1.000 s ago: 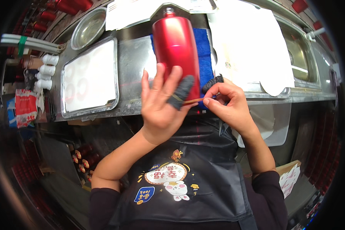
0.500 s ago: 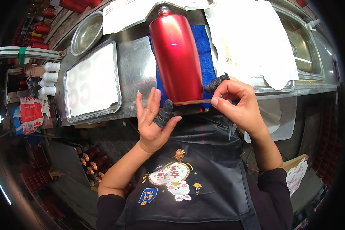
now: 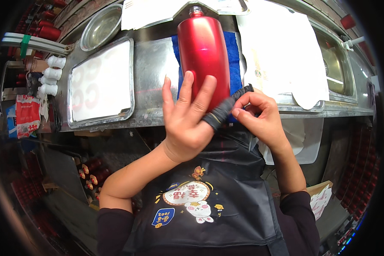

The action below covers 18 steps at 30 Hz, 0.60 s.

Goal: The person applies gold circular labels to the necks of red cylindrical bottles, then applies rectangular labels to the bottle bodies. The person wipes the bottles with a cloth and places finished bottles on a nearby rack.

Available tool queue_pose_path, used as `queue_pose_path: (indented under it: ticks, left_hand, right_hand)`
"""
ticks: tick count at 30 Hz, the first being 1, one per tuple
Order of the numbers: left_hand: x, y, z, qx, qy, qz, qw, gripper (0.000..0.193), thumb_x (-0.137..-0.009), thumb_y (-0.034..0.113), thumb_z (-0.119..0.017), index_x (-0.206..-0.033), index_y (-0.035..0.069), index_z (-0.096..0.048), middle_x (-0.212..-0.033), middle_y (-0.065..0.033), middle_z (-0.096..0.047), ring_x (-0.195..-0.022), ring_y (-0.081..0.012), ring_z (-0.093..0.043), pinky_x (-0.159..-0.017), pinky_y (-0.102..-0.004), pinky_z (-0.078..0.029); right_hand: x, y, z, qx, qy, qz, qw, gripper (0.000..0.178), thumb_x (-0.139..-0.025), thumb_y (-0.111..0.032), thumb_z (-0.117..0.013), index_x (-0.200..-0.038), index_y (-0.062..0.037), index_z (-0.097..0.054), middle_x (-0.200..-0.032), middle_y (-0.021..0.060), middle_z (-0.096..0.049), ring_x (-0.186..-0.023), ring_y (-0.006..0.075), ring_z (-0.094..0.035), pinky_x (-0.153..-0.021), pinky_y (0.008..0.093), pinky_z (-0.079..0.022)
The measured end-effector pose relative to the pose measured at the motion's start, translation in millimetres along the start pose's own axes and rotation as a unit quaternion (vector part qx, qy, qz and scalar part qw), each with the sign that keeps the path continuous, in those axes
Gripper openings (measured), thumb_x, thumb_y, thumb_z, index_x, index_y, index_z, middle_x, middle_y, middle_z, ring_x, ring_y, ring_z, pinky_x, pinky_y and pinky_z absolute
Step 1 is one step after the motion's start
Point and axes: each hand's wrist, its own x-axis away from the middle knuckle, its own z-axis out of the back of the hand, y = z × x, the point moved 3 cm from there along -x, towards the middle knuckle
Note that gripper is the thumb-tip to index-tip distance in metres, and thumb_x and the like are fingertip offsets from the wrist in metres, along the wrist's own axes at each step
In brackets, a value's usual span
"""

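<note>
A glossy red bottle lies on a blue cloth, its neck pointing away from me. My left hand is over the bottle's near end with fingers spread. Its index finger wears a dark grey finger cover and reaches across to my right hand. My right hand pinches with thumb and index finger; another dark finger cover is on one of its fingers. The thin brown band seen earlier between the hands is hidden now, behind fingers or in the pinch.
Left of the bottle are a metal tray with white sheets and a round metal bowl. White sheets lie to the right, beside a sink. Below the bench edge sits a translucent bin; red bottles stand lower left.
My left hand has moved right, over the bottle's near end, bringing its covered finger up to my right hand. The brown band stretched between them no longer shows. The right hand stays pinched.
</note>
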Motion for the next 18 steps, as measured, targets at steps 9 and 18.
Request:
queue_pose_path:
  ticks: [9, 18]
  left_hand:
    - [49, -21, 9, 0.175, 0.009, 0.165, 0.971, 0.059, -0.074, 0.018, -0.089, -0.125, -0.005, -0.067, -0.145, -0.0258, -0.056, -0.129, -0.0393, -0.059, -0.112, -0.0657, -0.032]
    - [61, -15, 3, 0.126, -0.031, 0.102, 0.986, 0.047, -0.077, 0.016, -0.087, -0.118, -0.003, -0.070, -0.149, -0.0228, -0.052, -0.133, -0.0434, -0.055, -0.114, -0.0673, -0.025]
  right_hand:
    - [4, -10, -1, -0.021, -0.011, -0.016, 1.000, 0.010, -0.083, -0.008, -0.076, -0.081, -0.0024, -0.068, -0.083, -0.0033, -0.055, -0.065, 0.0007, -0.047, -0.059, 0.0183, -0.035]
    - [6, -5, 7, -0.051, -0.005, 0.002, 0.999, 0.007, -0.087, -0.005, -0.070, -0.083, -0.0009, -0.065, -0.082, -0.0020, -0.061, -0.068, 0.0011, -0.053, -0.060, 0.0185, -0.040]
